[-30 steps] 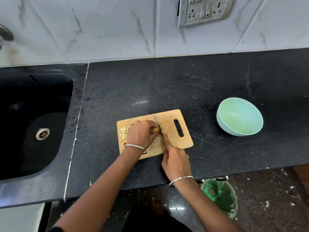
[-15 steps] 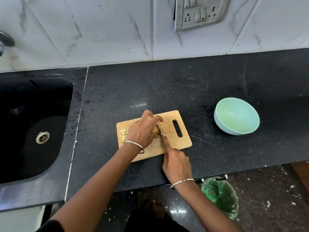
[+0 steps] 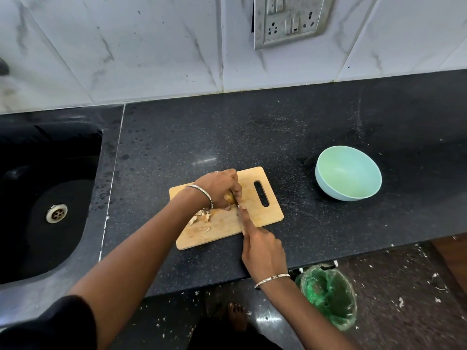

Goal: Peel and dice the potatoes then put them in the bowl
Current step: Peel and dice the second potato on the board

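Hazard: the left hand grips the small potato stub on the cutting board at frame centre, fingers just beside the knife held in the right hand (blade mostly hidden), so a slip could cut them.

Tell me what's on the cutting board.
Diced potato pieces, a potato chunk in the left hand, the knife in the right hand. Anything under the left hand is hidden.

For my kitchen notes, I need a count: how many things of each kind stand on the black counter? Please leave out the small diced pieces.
cutting board: 1
bowl: 1
knife: 1
potato, partly cut: 1
Total: 4
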A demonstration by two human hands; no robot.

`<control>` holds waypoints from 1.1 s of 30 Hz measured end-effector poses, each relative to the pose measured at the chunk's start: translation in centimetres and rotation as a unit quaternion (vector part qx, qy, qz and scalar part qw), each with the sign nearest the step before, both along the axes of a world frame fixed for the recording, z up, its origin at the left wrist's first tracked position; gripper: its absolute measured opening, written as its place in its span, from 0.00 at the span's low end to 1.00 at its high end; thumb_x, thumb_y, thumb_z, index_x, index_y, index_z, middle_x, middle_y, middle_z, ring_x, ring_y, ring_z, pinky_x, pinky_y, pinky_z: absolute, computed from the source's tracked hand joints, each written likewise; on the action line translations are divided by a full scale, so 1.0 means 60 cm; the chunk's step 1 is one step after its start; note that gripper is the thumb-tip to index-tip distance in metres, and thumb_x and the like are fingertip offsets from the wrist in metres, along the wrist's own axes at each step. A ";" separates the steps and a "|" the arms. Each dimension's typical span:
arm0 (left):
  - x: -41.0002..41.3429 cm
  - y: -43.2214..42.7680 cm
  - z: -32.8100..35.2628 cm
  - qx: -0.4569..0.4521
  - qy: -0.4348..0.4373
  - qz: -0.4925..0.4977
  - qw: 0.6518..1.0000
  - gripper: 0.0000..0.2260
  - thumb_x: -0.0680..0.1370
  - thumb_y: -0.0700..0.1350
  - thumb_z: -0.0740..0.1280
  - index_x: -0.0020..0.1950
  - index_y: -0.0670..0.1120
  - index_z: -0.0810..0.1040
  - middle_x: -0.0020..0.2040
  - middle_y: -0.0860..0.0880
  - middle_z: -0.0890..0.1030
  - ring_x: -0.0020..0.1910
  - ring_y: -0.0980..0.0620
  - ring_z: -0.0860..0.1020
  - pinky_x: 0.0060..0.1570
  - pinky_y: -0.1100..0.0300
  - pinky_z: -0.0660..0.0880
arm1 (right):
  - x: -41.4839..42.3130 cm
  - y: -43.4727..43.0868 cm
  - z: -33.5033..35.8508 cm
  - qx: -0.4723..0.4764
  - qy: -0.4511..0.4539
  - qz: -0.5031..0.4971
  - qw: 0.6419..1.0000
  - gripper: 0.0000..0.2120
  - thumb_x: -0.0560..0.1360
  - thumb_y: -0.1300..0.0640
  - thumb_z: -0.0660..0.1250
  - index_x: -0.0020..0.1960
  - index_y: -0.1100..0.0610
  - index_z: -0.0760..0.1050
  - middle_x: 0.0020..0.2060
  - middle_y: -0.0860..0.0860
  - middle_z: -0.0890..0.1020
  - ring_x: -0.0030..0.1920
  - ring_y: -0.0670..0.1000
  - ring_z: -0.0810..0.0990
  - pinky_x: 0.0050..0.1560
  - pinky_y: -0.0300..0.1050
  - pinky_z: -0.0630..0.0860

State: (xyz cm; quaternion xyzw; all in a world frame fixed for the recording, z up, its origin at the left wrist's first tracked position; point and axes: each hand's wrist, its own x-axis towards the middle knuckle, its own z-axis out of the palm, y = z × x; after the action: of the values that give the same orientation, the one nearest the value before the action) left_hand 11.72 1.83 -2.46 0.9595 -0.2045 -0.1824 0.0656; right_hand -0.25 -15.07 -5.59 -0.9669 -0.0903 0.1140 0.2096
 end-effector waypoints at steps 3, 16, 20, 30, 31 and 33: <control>0.001 0.001 0.000 0.000 -0.003 -0.008 1.000 0.16 0.68 0.48 0.77 0.54 0.57 0.80 0.58 0.53 0.71 0.52 0.50 0.75 0.45 0.56 0.73 | -0.022 -0.018 0.005 0.009 -0.002 0.002 1.000 0.32 0.83 0.53 0.54 0.78 0.36 0.40 0.41 0.51 0.77 0.41 0.57 0.81 0.42 0.55 0.78; -0.052 0.016 -0.027 -0.171 -0.062 0.216 0.959 0.28 0.65 0.47 0.80 0.57 0.51 0.67 0.52 0.53 0.74 0.44 0.53 0.75 0.40 0.59 0.69 | -0.014 -0.027 0.034 0.067 -0.042 -0.007 0.997 0.31 0.82 0.54 0.59 0.77 0.33 0.49 0.30 0.42 0.70 0.30 0.45 0.69 0.38 0.46 0.74; -0.077 0.018 -0.052 -0.182 -0.118 0.253 0.943 0.20 0.65 0.47 0.78 0.50 0.52 0.72 0.48 0.54 0.79 0.44 0.52 0.78 0.43 0.53 0.77 | 0.000 -0.005 0.033 0.055 -0.013 -0.002 0.998 0.30 0.82 0.53 0.57 0.78 0.35 0.49 0.35 0.47 0.74 0.38 0.52 0.78 0.44 0.51 0.76; -0.084 0.014 -0.058 -0.164 -0.155 0.219 0.949 0.16 0.69 0.48 0.75 0.51 0.54 0.72 0.46 0.55 0.81 0.45 0.51 0.78 0.40 0.55 0.76 | 0.002 0.001 0.034 0.029 -0.007 -0.008 1.000 0.32 0.82 0.53 0.55 0.78 0.33 0.44 0.37 0.49 0.75 0.40 0.55 0.80 0.44 0.53 0.77; -0.083 0.014 -0.057 -0.161 -0.157 0.216 0.950 0.16 0.69 0.48 0.75 0.52 0.54 0.72 0.46 0.55 0.81 0.45 0.51 0.78 0.40 0.55 0.76 | 0.002 0.002 0.033 0.030 -0.006 -0.009 0.999 0.31 0.82 0.53 0.56 0.78 0.33 0.44 0.37 0.49 0.76 0.40 0.55 0.79 0.44 0.53 0.77; -0.081 0.014 -0.054 -0.159 -0.153 0.210 0.952 0.17 0.70 0.48 0.74 0.52 0.54 0.70 0.47 0.55 0.80 0.44 0.50 0.79 0.39 0.55 0.76 | 0.004 0.004 0.031 0.032 -0.006 -0.008 0.999 0.31 0.82 0.53 0.56 0.78 0.34 0.45 0.38 0.49 0.76 0.41 0.55 0.80 0.43 0.53 0.76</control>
State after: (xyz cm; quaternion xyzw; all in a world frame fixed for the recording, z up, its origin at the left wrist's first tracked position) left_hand 6.88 2.66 -5.70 0.9744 -0.0325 0.0198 0.2217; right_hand -0.03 -14.85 -3.74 -0.9610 -0.0877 0.1039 0.2407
